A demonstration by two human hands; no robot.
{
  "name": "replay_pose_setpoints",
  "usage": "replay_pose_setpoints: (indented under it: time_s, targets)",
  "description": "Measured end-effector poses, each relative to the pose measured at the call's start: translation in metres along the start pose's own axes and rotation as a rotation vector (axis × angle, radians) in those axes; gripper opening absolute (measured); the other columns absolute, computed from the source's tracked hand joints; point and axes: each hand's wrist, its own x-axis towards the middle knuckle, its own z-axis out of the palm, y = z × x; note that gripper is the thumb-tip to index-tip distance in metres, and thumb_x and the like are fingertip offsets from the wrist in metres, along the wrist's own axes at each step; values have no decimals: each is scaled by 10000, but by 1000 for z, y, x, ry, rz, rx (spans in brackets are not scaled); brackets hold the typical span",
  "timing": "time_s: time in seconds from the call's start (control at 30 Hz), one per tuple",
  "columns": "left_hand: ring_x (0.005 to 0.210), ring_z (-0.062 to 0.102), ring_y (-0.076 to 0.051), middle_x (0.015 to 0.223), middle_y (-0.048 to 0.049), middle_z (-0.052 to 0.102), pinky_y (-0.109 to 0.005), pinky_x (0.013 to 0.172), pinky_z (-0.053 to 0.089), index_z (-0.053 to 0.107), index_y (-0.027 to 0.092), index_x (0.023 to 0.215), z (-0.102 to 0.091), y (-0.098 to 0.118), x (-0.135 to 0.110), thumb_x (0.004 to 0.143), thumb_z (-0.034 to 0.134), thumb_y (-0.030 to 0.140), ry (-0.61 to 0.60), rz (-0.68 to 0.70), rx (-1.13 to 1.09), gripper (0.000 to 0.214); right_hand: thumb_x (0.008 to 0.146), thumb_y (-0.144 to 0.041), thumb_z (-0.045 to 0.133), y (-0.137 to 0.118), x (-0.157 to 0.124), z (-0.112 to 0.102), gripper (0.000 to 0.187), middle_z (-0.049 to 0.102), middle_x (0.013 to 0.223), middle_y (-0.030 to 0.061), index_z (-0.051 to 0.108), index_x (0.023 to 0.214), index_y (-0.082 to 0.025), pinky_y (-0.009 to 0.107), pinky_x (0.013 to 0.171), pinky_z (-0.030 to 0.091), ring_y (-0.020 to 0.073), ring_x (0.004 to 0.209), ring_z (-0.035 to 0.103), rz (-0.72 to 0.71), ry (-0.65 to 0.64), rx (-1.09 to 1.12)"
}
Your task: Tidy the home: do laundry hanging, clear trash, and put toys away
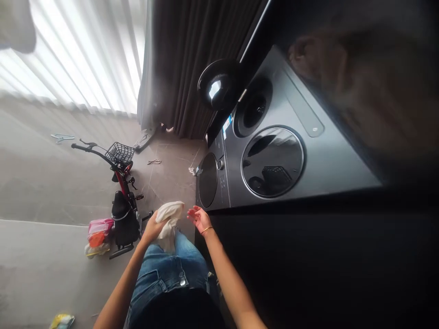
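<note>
My left hand point(152, 229) is closed around a crumpled white cloth point(168, 219) held in front of my jeans. My right hand point(199, 219), with a thin gold bangle at the wrist, is open with fingers curled loosely, just right of the cloth and not touching it. Both hands hover close to the dark grey washing machine point(322, 160), near its lower round door point(208, 179).
The machine has a large glass door point(273, 161) and an open upper drum point(253, 111) with its lid point(216, 87) swung out. A small red bike with a basket point(120, 183) stands on the tiled floor. Coloured items point(98, 235) lie beside it. Dark curtains point(192, 59) hang behind.
</note>
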Motion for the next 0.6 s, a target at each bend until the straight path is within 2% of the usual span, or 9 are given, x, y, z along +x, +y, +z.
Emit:
replay_pose_setpoints:
  time_s: [0.07,0.13,0.2,0.3,0.4,0.47,0.53,0.6]
  targets:
    - [1238,585,-337,1262,-135,682,-434,1102,400,657,157,1179,-13,-13,24,702,784,387,114,-61,29,544,700,-79,536,-7,33,1,237,716,799,8,591,894,-205,311,750,580,140,757,709,-1,72,-100]
    - [1272,567,-340,1285,-130,675,-435,1128,382,652,165,1205,-22,-29,51,721,765,371,172,-117,47,538,733,-110,544,-12,73,0,207,706,824,5,592,910,-205,292,747,575,123,749,703,4,152,-236]
    - [1265,577,-349,1258,-128,689,-442,1129,393,661,168,1191,-23,-44,86,714,763,356,217,-211,34,522,731,-125,576,-17,120,0,202,696,839,2,599,915,-203,270,738,562,111,733,692,21,214,-352]
    - [1241,603,-353,1212,-137,708,-463,1112,428,668,147,1161,-16,-60,155,743,721,327,326,-374,-46,458,694,-124,625,-26,204,1,196,674,807,7,604,877,-187,262,707,541,117,690,669,75,298,-484]
    - [1275,586,-340,1262,-153,688,-444,1120,431,656,105,1183,-2,-73,237,810,659,303,376,-443,-127,422,679,-106,610,-37,302,2,207,652,766,11,605,875,-174,285,705,537,142,686,656,118,387,-659]
    - [1298,573,-332,1282,-151,681,-423,1129,426,659,102,1176,10,-90,291,826,650,294,401,-496,-150,399,675,-87,592,-46,376,-1,274,673,826,28,619,934,-174,299,759,543,162,774,672,113,422,-780]
    - [1295,578,-324,1265,-146,692,-430,1138,420,666,113,1147,23,-116,336,820,650,296,464,-561,-156,375,672,-71,587,-54,456,-8,374,699,965,60,627,1028,-177,313,846,538,180,912,678,86,440,-894]
    - [1280,590,-324,1228,-140,709,-456,1143,414,671,133,1105,34,-152,366,795,664,329,545,-622,-131,367,676,-64,585,-60,541,-18,479,688,1121,100,611,1142,-173,331,916,521,199,1029,663,49,448,-992]
